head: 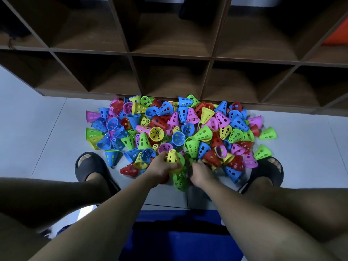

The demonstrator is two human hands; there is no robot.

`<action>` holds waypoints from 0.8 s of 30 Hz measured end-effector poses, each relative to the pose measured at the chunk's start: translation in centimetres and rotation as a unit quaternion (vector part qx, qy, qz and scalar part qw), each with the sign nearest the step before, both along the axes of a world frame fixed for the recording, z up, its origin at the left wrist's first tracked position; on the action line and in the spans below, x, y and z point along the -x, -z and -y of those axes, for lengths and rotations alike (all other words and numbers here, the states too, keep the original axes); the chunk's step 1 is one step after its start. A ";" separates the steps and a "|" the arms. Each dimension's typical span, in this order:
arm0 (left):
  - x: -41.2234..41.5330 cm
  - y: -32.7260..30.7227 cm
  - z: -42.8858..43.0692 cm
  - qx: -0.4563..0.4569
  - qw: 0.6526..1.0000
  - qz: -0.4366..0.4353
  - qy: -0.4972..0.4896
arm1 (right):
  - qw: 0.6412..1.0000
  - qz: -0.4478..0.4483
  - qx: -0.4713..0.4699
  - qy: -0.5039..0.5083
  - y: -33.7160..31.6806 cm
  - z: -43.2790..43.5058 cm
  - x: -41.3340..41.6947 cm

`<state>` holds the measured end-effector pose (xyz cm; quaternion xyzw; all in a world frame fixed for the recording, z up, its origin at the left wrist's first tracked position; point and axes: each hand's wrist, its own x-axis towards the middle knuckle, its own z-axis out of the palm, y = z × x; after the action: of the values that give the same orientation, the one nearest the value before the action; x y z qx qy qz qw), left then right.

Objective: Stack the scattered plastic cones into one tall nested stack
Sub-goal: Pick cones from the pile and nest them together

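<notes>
Blue seat or cushion (180,238): nearest the viewer, below both forearms, between the knees.

Left hand (160,169): closed around a short nested stack (174,162); a yellow cone (171,156) sits on top, tip up, over a green one whose rim shows just to its right. A red piece shows under the palm, too hidden to identify.

Right hand (200,173): just beside the held stack, fingers curled down onto green cones (181,182) lying on the floor between the two hands. Whether it has closed on one cannot be told; the fingertips are blurred and partly hidden.

Loose cones (178,127): a broad heap of perforated plastic cones in blue, pink, red, green and yellow, spread beyond the held stack and to both sides of it, lying tipped at all angles, some upright, some rim up.

Red cone (129,169): on its side, just left of the left hand.

Black slippers: one (90,166) left of the grip, one (267,170) right of it, flanking the near edge of the heap.

Floor (47,132): pale grey tiles.

Shelf unit (169,53): dark wood cubbies, beyond the heap, touching its far edge.
</notes>
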<state>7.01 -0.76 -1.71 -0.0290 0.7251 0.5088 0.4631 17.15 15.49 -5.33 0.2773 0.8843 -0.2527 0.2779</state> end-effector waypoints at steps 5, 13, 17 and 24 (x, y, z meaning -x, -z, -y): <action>0.3 0.5 1.5 0.040 0.999 -0.030 0.015 | 0.996 0.007 -0.068 -0.062 2.3 0.1 -0.3; -2.1 3.0 2.0 0.145 0.970 -0.107 0.163 | 0.991 0.051 -0.093 -0.078 2.1 -0.8 -1.2; -3.3 4.4 2.4 0.188 0.945 -0.141 0.229 | 0.998 -0.020 -0.032 0.056 1.2 -1.7 -1.3; -4.7 5.7 1.4 0.181 0.921 -0.224 0.263 | 0.982 -0.093 0.047 0.156 -3.4 -4.0 0.0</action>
<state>11.70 -2.20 -7.39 0.1946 0.8713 0.2215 0.3924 17.19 19.52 -1.95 0.3735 0.8396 -0.3587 0.1642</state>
